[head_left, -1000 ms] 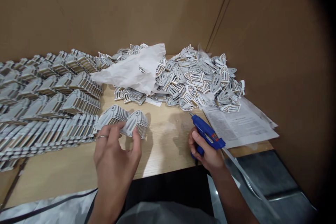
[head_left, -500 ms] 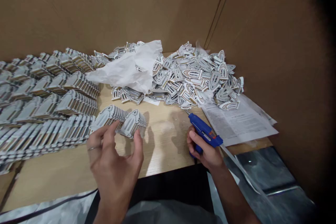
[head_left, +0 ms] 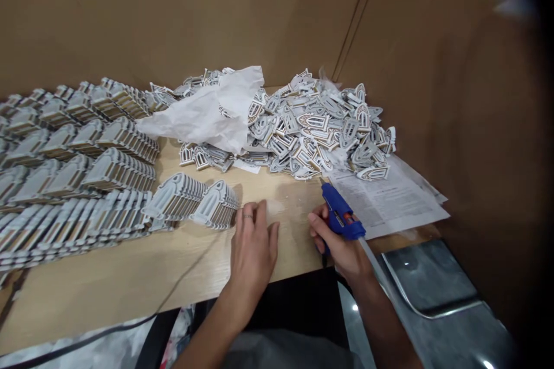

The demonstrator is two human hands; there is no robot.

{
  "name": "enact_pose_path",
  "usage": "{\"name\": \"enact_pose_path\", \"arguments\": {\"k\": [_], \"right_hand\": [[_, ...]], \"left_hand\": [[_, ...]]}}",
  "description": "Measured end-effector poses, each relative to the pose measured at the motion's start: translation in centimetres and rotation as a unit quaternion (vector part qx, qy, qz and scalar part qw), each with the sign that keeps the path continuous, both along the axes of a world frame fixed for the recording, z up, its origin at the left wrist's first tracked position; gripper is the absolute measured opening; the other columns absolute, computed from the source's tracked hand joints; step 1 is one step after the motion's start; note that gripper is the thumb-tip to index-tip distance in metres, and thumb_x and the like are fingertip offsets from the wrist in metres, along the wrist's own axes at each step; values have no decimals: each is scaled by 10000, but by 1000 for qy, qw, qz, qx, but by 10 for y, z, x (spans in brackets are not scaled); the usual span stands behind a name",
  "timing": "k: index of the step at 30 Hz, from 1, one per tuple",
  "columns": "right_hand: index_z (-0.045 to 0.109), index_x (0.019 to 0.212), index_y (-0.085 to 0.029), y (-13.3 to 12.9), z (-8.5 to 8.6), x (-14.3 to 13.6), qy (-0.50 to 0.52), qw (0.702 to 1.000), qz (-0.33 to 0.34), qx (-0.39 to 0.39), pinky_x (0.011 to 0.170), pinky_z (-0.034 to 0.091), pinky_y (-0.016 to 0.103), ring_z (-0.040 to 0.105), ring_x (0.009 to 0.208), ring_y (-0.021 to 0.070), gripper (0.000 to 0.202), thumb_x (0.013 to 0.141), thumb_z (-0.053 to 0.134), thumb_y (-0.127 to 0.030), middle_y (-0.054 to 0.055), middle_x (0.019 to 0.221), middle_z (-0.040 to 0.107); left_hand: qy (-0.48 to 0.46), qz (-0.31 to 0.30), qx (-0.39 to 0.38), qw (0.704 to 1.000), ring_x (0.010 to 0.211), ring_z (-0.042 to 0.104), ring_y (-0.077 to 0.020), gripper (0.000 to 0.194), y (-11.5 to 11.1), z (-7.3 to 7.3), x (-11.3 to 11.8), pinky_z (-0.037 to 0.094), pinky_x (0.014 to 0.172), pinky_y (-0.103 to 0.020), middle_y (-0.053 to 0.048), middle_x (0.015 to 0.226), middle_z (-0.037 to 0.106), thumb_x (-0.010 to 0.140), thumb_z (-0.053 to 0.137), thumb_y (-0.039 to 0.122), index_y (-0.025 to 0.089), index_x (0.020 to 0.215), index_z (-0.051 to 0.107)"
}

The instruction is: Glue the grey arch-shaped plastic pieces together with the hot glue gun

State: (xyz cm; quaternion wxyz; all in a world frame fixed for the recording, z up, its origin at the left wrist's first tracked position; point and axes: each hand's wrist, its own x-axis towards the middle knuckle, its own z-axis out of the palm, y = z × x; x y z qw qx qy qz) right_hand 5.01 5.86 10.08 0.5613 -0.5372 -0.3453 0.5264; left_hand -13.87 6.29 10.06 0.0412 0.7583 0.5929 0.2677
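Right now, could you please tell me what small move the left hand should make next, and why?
Perhaps the left hand should reach for the pile of loose arched window pieces: that hand shows no piece and is beside the short row of stacked arched pieces, while the right hand holds the blue glue gun, nozzle near the pile.

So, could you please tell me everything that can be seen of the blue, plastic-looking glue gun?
The blue, plastic-looking glue gun is gripped in the person's right hand, which partly hides its handle. Its slim nozzle points away from the person, toward the heap of white, arch-shaped pieces. Its side bears an orange-red patch and a label too small to read. A long, translucent, whitish rod runs from its rear toward the picture's lower right.
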Motion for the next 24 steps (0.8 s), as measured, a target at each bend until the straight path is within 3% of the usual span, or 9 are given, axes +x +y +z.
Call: {"name": "enact_pose_path", "arguments": {"k": [3, 7, 12, 20, 24], "right_hand": [[554, 872, -244, 1, 2, 6, -70, 997, -28, 12, 406, 415, 220, 496, 443, 67, 417, 848, 905, -468, -38, 816, 663], [617, 882, -235, 4, 3, 9, -187, 981, -36, 46, 550, 523, 290, 621, 594, 145, 325, 875, 856, -456, 10, 861, 700], [685, 964, -235, 15, 4, 19, -289, 955, -46, 47, 792, 583, 391, 738, 806, 241, 241, 897, 807, -432, 58, 947, 784], [643, 1024, -251, 57, 32, 39, -441, 885, -130, 73, 816, 552, 464, 742, 876, 339, 343, 825, 792, -488, 105, 968, 794], [565, 1005, -271, 83, 36, 26, -485, 863, -88, 111, 769, 518, 418, 685, 817, 301, 321, 841, 786, -435, 63, 903, 741]], "left_hand": [[-27, 28, -24, 999, 1110, 685, -365, 289, 7, -8, 1, 627, 928, -509, -157, 1200, 675, 1002, 687, 190, 165, 1287, 644], [-71, 18, -37, 997, 997, 717, -322, 127, 12, -10, 1, 617, 847, -457, -110, 1089, 676, 992, 658, 131, 196, 1100, 646], [-85, 5, -40, 996, 950, 708, -297, 161, 13, -9, -1, 581, 805, -419, -81, 1055, 660, 960, 682, 99, 222, 1027, 602], [-114, -11, -15, 993, 811, 692, -239, 172, 11, -14, -3, 502, 716, -351, -14, 881, 677, 1024, 582, 108, 250, 937, 540], [-159, -27, 12, 987, 832, 709, -209, 127, 8, -14, -3, 518, 746, -319, -20, 922, 700, 1072, 570, 159, 238, 975, 597]]}}
